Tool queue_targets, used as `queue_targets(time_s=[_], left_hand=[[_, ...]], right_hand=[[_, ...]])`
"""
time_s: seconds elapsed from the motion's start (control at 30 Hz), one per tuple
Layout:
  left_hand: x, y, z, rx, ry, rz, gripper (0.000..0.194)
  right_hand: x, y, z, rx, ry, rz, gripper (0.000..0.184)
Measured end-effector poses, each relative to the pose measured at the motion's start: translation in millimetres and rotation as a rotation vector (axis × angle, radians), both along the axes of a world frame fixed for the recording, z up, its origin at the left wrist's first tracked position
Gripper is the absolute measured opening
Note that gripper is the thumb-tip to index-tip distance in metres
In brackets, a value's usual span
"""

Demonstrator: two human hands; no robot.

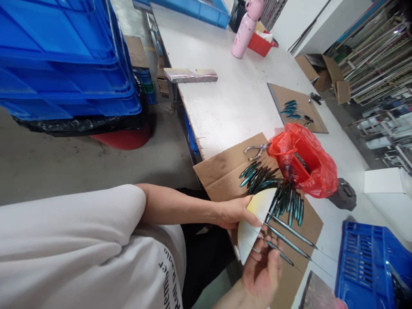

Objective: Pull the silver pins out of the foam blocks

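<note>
My left hand grips the upper edge of a white, fan-shaped card at the near edge of the table. My right hand, below it, pinches several long, thin dark lures with wire tails that fan out to the right across the card. Just beyond the card lies a pile of glossy teal-green lures on a brown cardboard sheet. A red plastic bag around a red box sits at the pile's far side.
Pliers lie on the cardboard next to the bag. A second cardboard sheet farther back carries a few more lures. A pink bottle, a blue perforated basket and stacked blue crates stand around the white table.
</note>
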State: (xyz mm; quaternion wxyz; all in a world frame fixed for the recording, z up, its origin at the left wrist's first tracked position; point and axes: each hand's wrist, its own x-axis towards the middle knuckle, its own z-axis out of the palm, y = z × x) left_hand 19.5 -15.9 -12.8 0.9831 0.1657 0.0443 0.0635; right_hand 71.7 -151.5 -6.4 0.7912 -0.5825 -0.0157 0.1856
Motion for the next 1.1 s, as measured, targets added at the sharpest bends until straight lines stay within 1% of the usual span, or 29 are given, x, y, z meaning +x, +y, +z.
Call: queue_targets(time_s=[0.33, 0.53, 0.77, 1.1], left_hand=[[-0.5, 0.1, 0.7, -0.008, 0.004, -0.007, 0.066], [-1.3, 1.0, 2.8, -0.010, 0.009, -0.005, 0.069], [-1.0, 0.8, 1.1, -0.015, 0.015, -0.019, 0.074], [-1.6, 0.3, 1.8, 0.011, 0.029, -0.012, 0.070]], right_hand=[[0.9, -1.8, -0.3, -0.004, 0.007, -0.002, 0.014], [1.7, -1.9, -0.1, -0.005, 0.052, -0.029, 0.017], [1.1, -3.9, -1.1, 0.000, -0.008, -0.014, 0.015], [0.7, -3.4, -0.3, -0.023, -0.009, -0.015, 0.017]])
